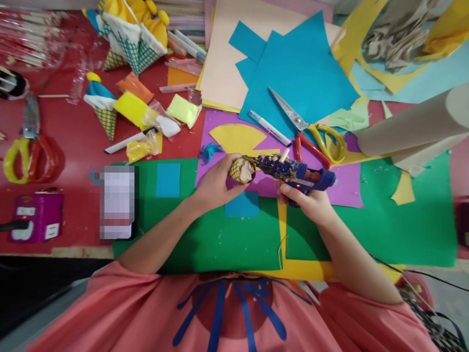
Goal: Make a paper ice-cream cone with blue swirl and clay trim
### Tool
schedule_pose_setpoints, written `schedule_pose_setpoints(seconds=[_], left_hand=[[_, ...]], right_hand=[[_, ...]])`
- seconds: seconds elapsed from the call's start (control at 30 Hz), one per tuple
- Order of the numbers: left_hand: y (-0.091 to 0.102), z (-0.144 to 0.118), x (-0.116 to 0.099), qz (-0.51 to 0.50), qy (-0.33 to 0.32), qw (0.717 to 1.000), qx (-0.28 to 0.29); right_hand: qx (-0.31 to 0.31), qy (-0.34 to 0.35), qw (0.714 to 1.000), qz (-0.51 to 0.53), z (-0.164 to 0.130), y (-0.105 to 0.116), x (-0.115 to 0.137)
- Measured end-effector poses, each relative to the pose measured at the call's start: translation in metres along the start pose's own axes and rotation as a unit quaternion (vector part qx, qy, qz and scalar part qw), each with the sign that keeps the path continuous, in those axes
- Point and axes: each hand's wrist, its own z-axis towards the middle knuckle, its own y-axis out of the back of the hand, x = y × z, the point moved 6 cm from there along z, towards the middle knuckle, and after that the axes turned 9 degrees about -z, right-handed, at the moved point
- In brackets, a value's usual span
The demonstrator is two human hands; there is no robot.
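We see the small cone (242, 170), yellow with a dark grid, held in the middle, above the purple sheet (340, 188). Our left hand (220, 182) grips it between thumb and fingers, and its wide end, pale inside, faces up to us. With our right hand (309, 198) we hold the blue glue gun (311, 177), the fingers closed around its handle. Its nozzle is at the rim of the cone; we cannot tell if they touch. Beyond the gun lie scissors (303, 126), near a white marker (270, 128), and a yellow fan-shaped paper (236, 137). Nearer to us is the green sheet (220, 239). To our left we have a phone (119, 203) and, farther, a purple box (36, 217).
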Motion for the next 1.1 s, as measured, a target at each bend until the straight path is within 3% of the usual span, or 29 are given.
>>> schedule_pose_setpoints(seconds=[0.47,1.1], left_hand=[[0.0036,-0.0001,-0.0012,0.002,-0.033,0.999,-0.027],[0.0079,-0.0007,0.0063,0.015,0.018,0.998,-0.057]], right_hand=[[-0.015,0.008,1.0,-0.007,0.002,0.0027,-0.0019],[-0.019,0.022,0.999,-0.025,0.0018,0.0041,0.0046]])
